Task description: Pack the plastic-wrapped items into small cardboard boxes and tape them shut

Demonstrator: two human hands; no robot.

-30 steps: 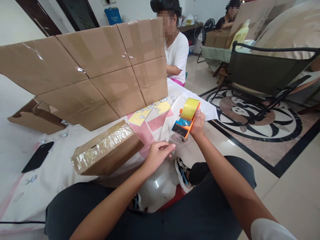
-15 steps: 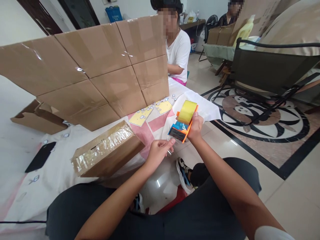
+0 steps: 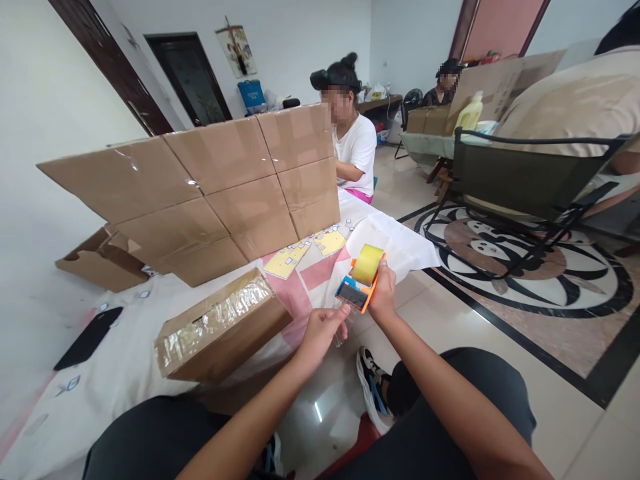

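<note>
This is a home's living room used as a packing space, shown by the polished tile floor with a round panda-pattern medallion [image 3: 525, 257], the dark wooden doors [image 3: 107, 73], the framed wall picture [image 3: 236, 50] and the taped brown cardboard panels [image 3: 215, 193].

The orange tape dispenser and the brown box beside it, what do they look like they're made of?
The orange tape dispenser, gripped by the right hand, looks like smooth moulded plastic, glossy. The brown box looks like matte corrugated cardboard, its top wrapped in shiny, wrinkled clear tape.
</note>
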